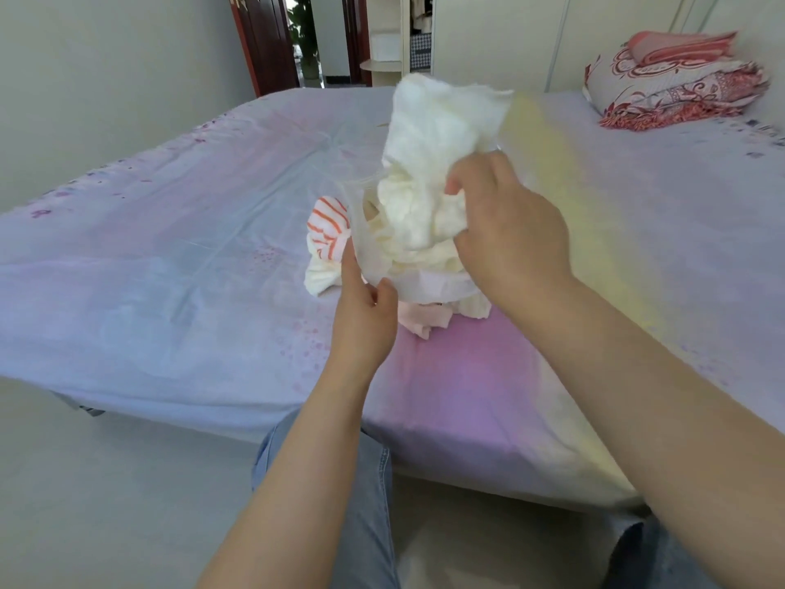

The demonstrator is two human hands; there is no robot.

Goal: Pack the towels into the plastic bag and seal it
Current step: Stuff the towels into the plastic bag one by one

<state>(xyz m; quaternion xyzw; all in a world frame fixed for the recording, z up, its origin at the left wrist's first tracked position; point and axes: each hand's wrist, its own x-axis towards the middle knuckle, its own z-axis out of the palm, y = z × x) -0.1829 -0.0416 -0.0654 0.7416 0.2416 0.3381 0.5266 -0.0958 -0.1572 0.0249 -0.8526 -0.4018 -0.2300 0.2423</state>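
A clear plastic bag (374,248) is held up over the bed, its near rim pinched by my left hand (365,312). My right hand (509,231) grips a crumpled cream-white towel (429,138), whose lower part sits in the bag's mouth while its upper part sticks up above. An orange-and-white striped towel (329,227) lies on the bed just left of the bag. A pale pink towel (424,320) and another cream one (473,306) lie on the sheet under the bag, partly hidden by it.
The bed (170,269) has a pale lilac sheet and fills the middle of the view. Folded red-patterned bedding (675,91) is stacked at its far right corner. An open doorway (314,36) and shelves stand behind. My jeans-clad legs (365,503) are at the bed's near edge.
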